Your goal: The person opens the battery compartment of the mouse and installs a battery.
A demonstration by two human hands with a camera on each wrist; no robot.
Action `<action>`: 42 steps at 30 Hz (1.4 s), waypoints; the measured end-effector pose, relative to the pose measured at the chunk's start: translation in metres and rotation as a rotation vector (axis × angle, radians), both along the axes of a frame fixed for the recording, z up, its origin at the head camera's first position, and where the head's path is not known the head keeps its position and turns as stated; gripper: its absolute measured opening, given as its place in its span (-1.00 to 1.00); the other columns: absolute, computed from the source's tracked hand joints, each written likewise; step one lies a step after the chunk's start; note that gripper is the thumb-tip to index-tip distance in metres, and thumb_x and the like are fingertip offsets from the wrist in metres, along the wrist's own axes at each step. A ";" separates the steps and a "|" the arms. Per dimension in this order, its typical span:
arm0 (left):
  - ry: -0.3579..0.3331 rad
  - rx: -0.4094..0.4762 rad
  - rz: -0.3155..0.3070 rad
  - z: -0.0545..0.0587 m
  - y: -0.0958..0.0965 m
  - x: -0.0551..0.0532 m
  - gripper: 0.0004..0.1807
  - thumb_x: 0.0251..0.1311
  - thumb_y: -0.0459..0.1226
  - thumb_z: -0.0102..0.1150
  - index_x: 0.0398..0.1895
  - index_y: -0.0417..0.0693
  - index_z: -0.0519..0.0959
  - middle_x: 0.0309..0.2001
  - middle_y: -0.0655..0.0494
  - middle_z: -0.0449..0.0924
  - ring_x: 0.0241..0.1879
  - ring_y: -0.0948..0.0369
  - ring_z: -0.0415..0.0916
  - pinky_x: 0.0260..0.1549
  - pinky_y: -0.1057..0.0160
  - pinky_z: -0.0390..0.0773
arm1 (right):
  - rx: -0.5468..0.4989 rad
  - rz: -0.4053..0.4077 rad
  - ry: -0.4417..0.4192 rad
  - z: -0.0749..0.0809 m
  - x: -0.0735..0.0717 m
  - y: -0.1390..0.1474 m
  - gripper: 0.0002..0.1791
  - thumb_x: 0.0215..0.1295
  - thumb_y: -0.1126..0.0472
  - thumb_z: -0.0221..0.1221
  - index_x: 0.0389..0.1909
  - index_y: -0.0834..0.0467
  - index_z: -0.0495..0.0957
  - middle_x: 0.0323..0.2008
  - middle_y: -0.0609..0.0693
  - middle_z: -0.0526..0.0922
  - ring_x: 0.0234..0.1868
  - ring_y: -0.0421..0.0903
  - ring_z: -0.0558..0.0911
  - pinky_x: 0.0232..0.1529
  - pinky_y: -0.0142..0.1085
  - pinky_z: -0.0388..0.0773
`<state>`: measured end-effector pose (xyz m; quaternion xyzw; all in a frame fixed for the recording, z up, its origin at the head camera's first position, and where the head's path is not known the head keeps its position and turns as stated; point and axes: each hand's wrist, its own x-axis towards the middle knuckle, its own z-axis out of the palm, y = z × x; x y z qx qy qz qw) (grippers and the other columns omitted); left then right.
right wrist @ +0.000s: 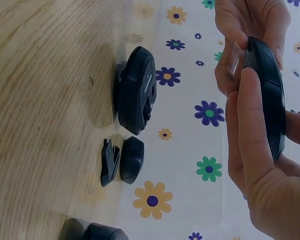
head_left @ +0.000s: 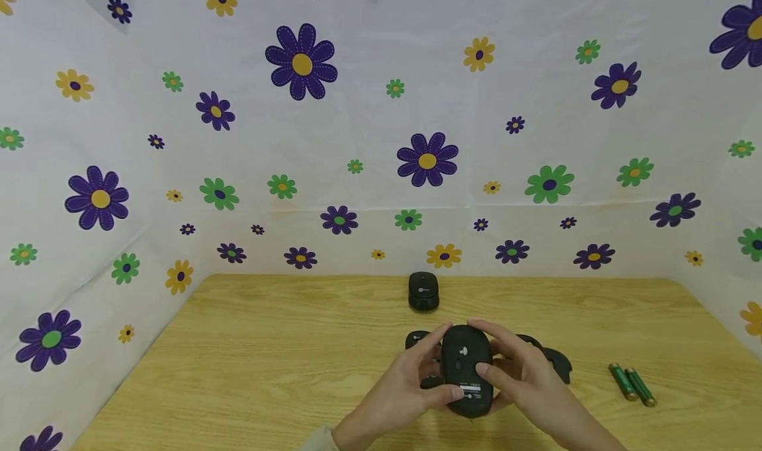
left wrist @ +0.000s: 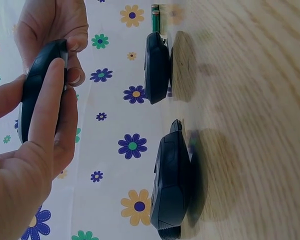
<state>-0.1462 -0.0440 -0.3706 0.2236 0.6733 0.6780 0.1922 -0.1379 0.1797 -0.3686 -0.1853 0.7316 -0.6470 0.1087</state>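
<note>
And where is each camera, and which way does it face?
Head: on the head, facing forward and down at the table; left hand and right hand show.
Left wrist: worn there, facing the held mouse, batteries beyond; both hands show.
Right wrist: worn there, facing the held mouse; both hands show.
Wrist views share the held mouse and table.

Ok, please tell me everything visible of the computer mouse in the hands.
The computer mouse is black, rounded and plastic-looking. Its underside, with white print too small to read and a pale label strip, faces the head camera. The left hand and right hand grip it, raised above the table, thumbs on that underside.
</note>
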 end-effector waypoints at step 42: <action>-0.034 -0.021 0.029 -0.001 0.000 -0.002 -0.15 0.24 -0.53 0.26 0.58 -0.07 0.18 0.09 0.03 0.53 0.05 0.15 0.59 -0.09 0.22 0.71 | 0.179 -0.392 0.092 0.021 -0.016 -0.009 -0.82 0.38 0.40 0.24 -0.07 0.37 0.53 -0.18 0.09 0.70 -0.14 -0.08 0.65 -0.06 -0.26 0.64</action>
